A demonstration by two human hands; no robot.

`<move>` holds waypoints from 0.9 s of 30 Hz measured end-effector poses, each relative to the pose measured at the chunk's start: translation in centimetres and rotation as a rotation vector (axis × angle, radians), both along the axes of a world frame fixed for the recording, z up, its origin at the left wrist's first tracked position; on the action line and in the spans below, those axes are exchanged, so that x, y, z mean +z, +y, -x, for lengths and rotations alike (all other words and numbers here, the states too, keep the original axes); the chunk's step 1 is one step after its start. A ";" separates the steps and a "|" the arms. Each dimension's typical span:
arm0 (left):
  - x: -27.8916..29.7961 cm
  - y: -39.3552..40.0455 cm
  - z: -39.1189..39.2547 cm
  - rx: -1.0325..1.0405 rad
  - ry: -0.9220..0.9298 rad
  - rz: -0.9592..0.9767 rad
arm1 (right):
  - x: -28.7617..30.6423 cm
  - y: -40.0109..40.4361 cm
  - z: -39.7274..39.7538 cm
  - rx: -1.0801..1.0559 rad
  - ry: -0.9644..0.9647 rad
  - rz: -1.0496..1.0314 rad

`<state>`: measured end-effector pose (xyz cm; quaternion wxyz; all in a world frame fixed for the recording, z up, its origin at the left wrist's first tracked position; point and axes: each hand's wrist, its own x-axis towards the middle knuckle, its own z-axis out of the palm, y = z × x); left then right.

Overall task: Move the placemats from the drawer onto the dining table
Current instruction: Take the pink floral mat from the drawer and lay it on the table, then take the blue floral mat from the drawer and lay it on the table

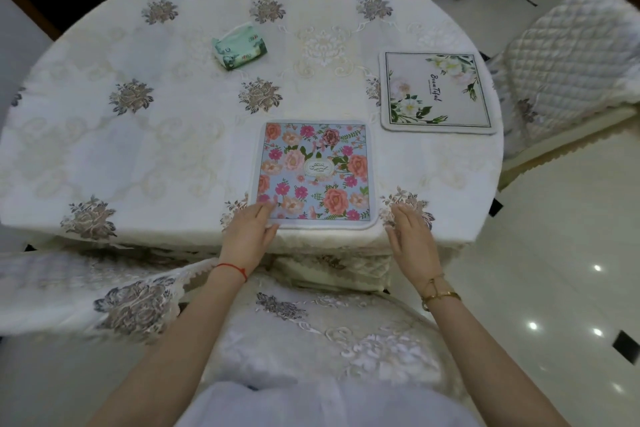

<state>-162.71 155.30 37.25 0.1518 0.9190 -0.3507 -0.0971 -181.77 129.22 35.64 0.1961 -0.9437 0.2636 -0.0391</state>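
— What lies on the embroidered tablecloth [138, 135]?
— A green tissue pack [239, 49], far side, left of centre.
— And around it?
— Quilted chairs [568, 66], glossy tiled floor [561, 253].

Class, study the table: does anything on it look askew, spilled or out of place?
Nothing is spilled or damaged. The tissue pack lies at an angle to the table edges. The blue placemat and the white placemat lie flat. The left hand touches the blue placemat's near corner.
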 end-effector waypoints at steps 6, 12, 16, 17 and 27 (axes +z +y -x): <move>3.4 0.1 4.9 -0.032 -0.052 0.116 | 2.9 1.4 5.3 0.001 -0.095 -0.012; 5.5 1.6 9.3 -0.067 -0.022 0.177 | 3.6 3.2 12.2 -0.106 -0.112 -0.007; 6.5 2.4 12.1 -0.107 0.012 0.209 | 4.5 5.6 17.2 -0.248 -0.155 0.000; 6.7 2.5 12.8 -0.133 0.018 0.207 | 4.9 6.3 18.4 -0.287 -0.163 -0.004; 9.0 -1.4 20.0 -0.397 0.065 0.195 | 7.3 10.3 29.2 -0.533 -0.154 -0.023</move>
